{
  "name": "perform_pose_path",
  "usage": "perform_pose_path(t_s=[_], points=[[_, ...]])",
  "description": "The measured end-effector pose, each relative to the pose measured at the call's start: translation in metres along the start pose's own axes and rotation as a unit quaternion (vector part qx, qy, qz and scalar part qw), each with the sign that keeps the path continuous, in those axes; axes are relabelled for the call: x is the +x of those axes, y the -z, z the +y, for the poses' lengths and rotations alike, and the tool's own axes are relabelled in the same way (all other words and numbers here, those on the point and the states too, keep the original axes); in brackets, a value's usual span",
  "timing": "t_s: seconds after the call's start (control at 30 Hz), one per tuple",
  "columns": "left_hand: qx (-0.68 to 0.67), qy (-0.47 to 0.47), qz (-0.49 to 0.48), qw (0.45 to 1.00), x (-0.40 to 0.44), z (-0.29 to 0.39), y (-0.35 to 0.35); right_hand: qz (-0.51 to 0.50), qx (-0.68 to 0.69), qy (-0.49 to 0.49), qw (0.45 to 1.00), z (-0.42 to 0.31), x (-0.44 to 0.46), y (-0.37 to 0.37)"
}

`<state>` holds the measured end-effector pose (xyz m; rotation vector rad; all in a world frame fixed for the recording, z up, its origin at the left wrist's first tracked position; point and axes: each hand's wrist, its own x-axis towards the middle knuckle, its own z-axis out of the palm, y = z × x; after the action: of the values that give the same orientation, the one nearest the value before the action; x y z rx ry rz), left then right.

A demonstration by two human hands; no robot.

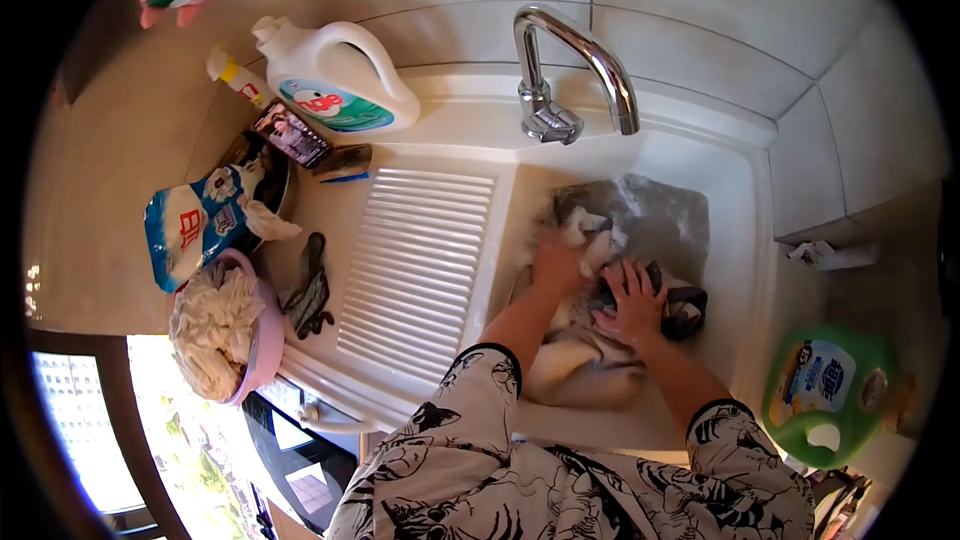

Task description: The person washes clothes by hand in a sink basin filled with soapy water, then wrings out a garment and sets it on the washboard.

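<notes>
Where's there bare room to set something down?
The ribbed washboard is bare, between the dark cloth and sink basin. A ledge strip between the white detergent jug and chrome faucet is free too. Crowded: the left side, with blue packet and pink tub, and the basin, with wet clothes.

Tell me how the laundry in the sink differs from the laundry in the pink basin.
The sink laundry mixes pale and dark cloth; the basin laundry looks pale throughout. The sink laundry lies partly in greyish water, with the right hand on it; the basin laundry is heaped up, untouched by either hand. Both are crumpled.
</notes>
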<state>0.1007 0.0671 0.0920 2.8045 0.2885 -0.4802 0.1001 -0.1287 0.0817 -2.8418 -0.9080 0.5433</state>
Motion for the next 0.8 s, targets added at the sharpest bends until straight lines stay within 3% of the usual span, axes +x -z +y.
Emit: perform_pose_path(t_s=[0.07,0.13,0.2,0.27,0.3,0.37,0.4,0.47,0.6,0.67,0.7,0.73,0.8], points=[[0.009,-0.064,-0.076,0.995,0.011,-0.007,-0.005,-0.009,-0.001,-0.004,1.0,-0.002,0.011,-0.005],[-0.037,-0.019,-0.083,0.996,0.026,-0.015,-0.038,-0.103,-0.029,-0.069,0.992,-0.007,0.027,-0.002],[-0.084,0.022,-0.09,0.992,0.044,-0.023,-0.08,-0.126,-0.037,-0.065,0.989,-0.006,0.037,-0.004],[-0.013,0.097,0.1,0.99,0.066,-0.019,-0.116,-0.146,-0.054,-0.073,0.985,-0.003,0.042,-0.001],[-0.022,0.086,0.098,0.991,0.077,-0.015,-0.104,-0.112,-0.052,-0.052,0.991,-0.005,0.043,0.004],[-0.053,0.023,-0.039,0.998,0.081,-0.011,-0.06,-0.088,-0.051,-0.055,0.993,0.0,0.035,-0.001],[-0.056,0.007,-0.048,0.997,0.071,-0.007,-0.052,-0.05,-0.059,-0.044,0.996,0.004,0.037,-0.018],[-0.276,0.107,0.032,0.955,0.063,-0.002,-0.028,-0.003,-0.071,-0.041,0.997,0.009,0.042,-0.019],[-0.342,0.087,-0.056,0.934,0.021,0.014,0.017,-0.051,-0.085,-0.044,0.994,0.0,0.034,0.002],[-0.308,0.055,0.006,0.95,-0.02,0.029,0.029,-0.084,-0.1,-0.047,0.99,0.005,0.029,-0.012],[-0.252,0.052,-0.069,0.964,-0.037,0.032,0.032,0.041,-0.087,-0.017,0.995,0.014,0.032,-0.035],[-0.248,0.052,-0.069,0.965,-0.054,0.032,0.026,0.168,-0.073,0.013,0.983,0.018,0.035,-0.049],[-0.131,-0.04,-0.017,0.99,-0.082,0.031,0.012,0.161,-0.018,0.021,0.987,0.012,0.029,-0.027]])
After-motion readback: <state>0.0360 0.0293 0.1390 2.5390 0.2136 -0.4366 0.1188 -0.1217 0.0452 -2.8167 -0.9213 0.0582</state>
